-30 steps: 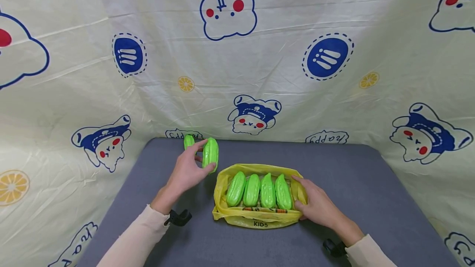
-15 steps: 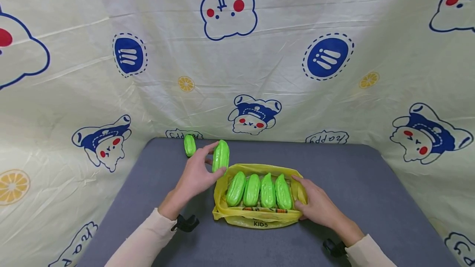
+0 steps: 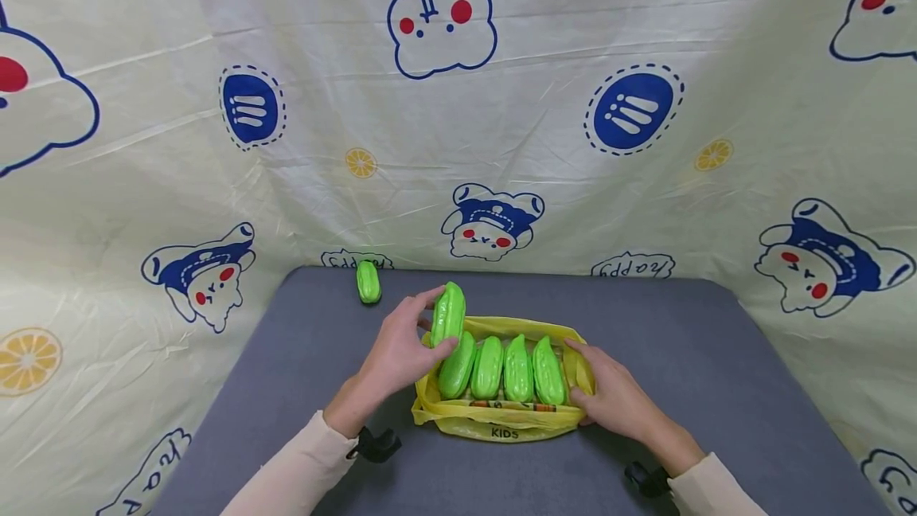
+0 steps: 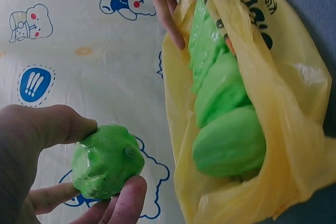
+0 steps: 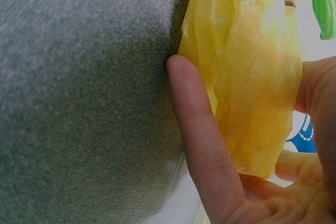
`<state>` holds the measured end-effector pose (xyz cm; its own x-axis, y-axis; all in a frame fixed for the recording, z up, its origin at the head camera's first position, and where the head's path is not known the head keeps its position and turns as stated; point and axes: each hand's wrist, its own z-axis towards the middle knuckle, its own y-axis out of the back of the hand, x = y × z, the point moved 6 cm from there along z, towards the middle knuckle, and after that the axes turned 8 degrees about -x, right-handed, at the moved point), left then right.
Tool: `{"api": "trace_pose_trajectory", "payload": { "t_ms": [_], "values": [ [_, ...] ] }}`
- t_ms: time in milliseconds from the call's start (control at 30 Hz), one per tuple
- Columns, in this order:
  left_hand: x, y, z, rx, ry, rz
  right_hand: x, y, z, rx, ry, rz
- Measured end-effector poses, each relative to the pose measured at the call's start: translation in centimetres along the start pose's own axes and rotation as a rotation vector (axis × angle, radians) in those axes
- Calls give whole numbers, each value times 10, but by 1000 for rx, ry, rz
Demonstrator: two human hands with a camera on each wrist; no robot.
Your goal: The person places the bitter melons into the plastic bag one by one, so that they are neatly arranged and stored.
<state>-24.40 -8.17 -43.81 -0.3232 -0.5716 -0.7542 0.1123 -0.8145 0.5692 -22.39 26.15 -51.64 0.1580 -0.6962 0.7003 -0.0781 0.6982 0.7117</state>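
My left hand (image 3: 403,345) pinches a bright green, lumpy bitter melon (image 3: 449,315) between thumb and fingers, holding it above the bag's left end. In the left wrist view, the knobbly end of this bitter melon (image 4: 107,162) faces the camera, beside the bag. A yellow plastic bag (image 3: 505,425), its mouth spread wide, holds several more bitter melons (image 3: 518,369) lined up side by side. My right hand (image 3: 609,385) grips the bag's right end. The right wrist view shows the yellow plastic (image 5: 254,93) between a long finger (image 5: 199,124) and the rest of that hand.
One more bitter melon (image 3: 368,283) lies near the back left edge of the grey table (image 3: 666,333). Behind the table hangs a pale printed sheet (image 3: 544,126), which also drops down at both sides. Each wrist carries a black device (image 3: 377,445).
My left hand has carried its bitter melon rightward and slightly nearer, from beside the bag to over its left end. My right hand stays on the bag.
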Motion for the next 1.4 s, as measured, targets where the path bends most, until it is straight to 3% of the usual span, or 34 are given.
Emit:
{"api": "trace_pose_trajectory", "payload": {
  "t_ms": [933, 1400],
  "values": [
    [-13, -56, -20, 129, -13, -18, -1, 1, 1, -17, 22, -21],
    [-16, -71, -22, 147, -22, -20, 2, 4, 1, -39, 68, -80]
  ]
}}
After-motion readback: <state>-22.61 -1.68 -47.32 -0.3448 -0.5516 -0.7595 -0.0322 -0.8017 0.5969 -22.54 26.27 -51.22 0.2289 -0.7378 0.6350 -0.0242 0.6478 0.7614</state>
